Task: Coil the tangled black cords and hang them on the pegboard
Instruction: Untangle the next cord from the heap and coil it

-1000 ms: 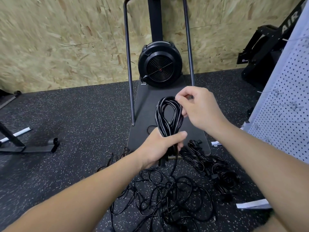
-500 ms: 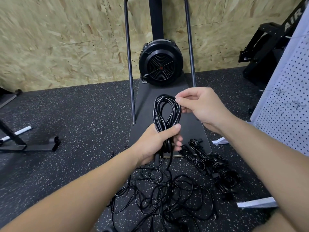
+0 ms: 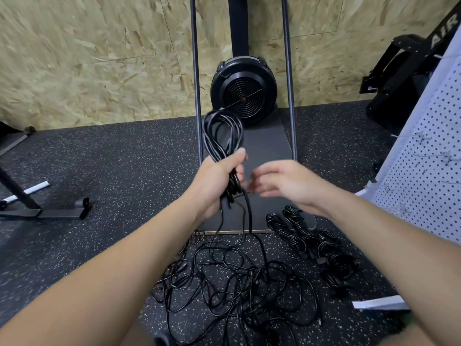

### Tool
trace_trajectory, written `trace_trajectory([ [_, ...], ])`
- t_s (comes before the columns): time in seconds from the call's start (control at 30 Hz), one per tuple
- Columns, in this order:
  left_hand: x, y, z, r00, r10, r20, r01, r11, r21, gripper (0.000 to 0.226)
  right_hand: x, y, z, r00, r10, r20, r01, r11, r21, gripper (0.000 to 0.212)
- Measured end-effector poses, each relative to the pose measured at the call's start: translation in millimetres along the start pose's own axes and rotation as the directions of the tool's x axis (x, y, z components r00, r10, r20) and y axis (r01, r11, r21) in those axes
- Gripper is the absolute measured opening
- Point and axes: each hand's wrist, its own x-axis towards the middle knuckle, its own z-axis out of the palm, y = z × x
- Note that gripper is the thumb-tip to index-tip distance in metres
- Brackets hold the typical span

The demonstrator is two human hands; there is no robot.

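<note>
In mid-frame over the black floor point(image 3: 104, 166), left hand point(image 3: 215, 181) grips a coil point(image 3: 222, 136) of black cord; right hand point(image 3: 282, 183) just right of it, blurred.

Left hand's fingers and thumb wrapped round the coil's lower part, loops standing up above the fist. Two strands hang from the fist down into the tangle point(image 3: 239, 283) on the near floor. Right hand holds nothing visible, fingers loosely bent toward the coil; contact with the cord cannot be told from the blur. Bundled cords point(image 3: 314, 243) lie on the floor, right of the tangle. Pegboard point(image 3: 424, 166) stands at the right edge, well apart from the coil. Fan machine point(image 3: 243, 93) stands far, against the chipboard wall point(image 3: 87, 58).
</note>
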Motion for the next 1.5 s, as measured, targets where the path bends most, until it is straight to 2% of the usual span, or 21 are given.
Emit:
trace_trajectory([
  [0.1, 11, 8, -10, 0.994, -0.013, -0.107, -0.003, 0.988, -0.153, 0.016, -5, 10, 18, 0.952, 0.052, 0.301, -0.024, 0.995, -0.093, 0.044],
  [0.17, 17, 12, -19, 0.984, -0.011, -0.179, -0.023, 0.982, -0.189, 0.016, -5, 17, 28, 0.906, 0.103, 0.411, -0.036, 0.985, -0.167, 0.042],
  [0.2, 20, 14, -25, 0.977, -0.016, -0.212, -0.029, 0.978, -0.208, 0.017, -4, 19, 30, 0.898, 0.122, 0.422, -0.043, 0.980, -0.192, 0.038],
  [0.3, 25, 19, -44, 0.953, -0.020, -0.303, -0.048, 0.976, -0.214, 0.018, -3, 11, 29, 0.953, 0.112, 0.282, -0.066, 0.984, -0.168, 0.025],
  [0.43, 26, 36, -67, 0.931, -0.006, -0.366, -0.061, 0.984, -0.170, 0.016, 0, -14, 21, 0.997, -0.009, 0.081, 0.008, 1.000, 0.012, 0.007],
  [0.57, 25, 39, -80, 0.895, 0.029, -0.445, -0.022, 1.000, 0.020, 0.013, -9, -36, 10, 0.986, -0.144, 0.087, 0.156, 0.976, -0.150, 0.018],
  [0.6, 24, 36, -79, 0.893, 0.030, -0.449, -0.002, 0.998, 0.064, 0.012, -11, -39, 10, 0.979, -0.183, 0.085, 0.194, 0.971, -0.141, 0.018],
  [0.7, 17, 21, -63, 0.940, 0.011, -0.340, 0.074, 0.969, 0.236, 0.021, -12, -43, 17, 0.967, -0.250, 0.041, 0.252, 0.966, -0.049, 0.017],
  [0.77, 5, 13, -42, 0.975, -0.063, -0.215, 0.131, 0.938, 0.321, 0.048, -8, -41, 17, 0.966, -0.253, -0.061, 0.250, 0.967, -0.046, 0.023],
  [0.87, -13, 6, -9, 0.976, -0.209, -0.063, 0.219, 0.929, 0.298, 0.076, -5, -37, 7, 0.945, -0.232, -0.231, 0.216, 0.972, -0.093, 0.031],
  [0.93, -18, 0, 5, 0.974, -0.223, 0.034, 0.198, 0.919, 0.342, 0.070, -8, -35, 5, 0.936, -0.221, -0.275, 0.185, 0.971, -0.153, 0.034],
  [1.0, -21, -7, 15, 0.972, -0.192, 0.137, 0.118, 0.899, 0.422, 0.029, -12, -33, 7, 0.935, -0.229, -0.273, 0.171, 0.961, -0.219, 0.034],
  [1.03, -20, -14, 16, 0.973, -0.175, 0.153, 0.085, 0.880, 0.467, 0.020, -13, -31, 8, 0.937, -0.231, -0.264, 0.170, 0.957, -0.234, 0.033],
  [1.13, -23, -25, 19, 0.984, -0.165, 0.069, 0.109, 0.857, 0.503, 0.023, -13, -29, 5, 0.934, -0.224, -0.279, 0.158, 0.958, -0.238, 0.035],
  [1.27, -24, -22, 19, 0.979, -0.200, 0.051, 0.166, 0.912, 0.376, 0.007, -9, -22, -2, 0.964, -0.173, -0.202, 0.154, 0.982, -0.107, 0.024],
  [1.37, -19, -17, 11, 0.982, -0.186, 0.014, 0.171, 0.929, 0.327, 0.020, -7, -12, -3, 0.974, -0.150, -0.167, 0.127, 0.982, -0.141, 0.017],
  [1.5, -11, -12, -2, 0.982, -0.177, -0.068, 0.188, 0.957, 0.221, 0.023, -6, 2, 4, 0.992, -0.016, -0.125, 0.003, 0.995, -0.099, 0.025],
])
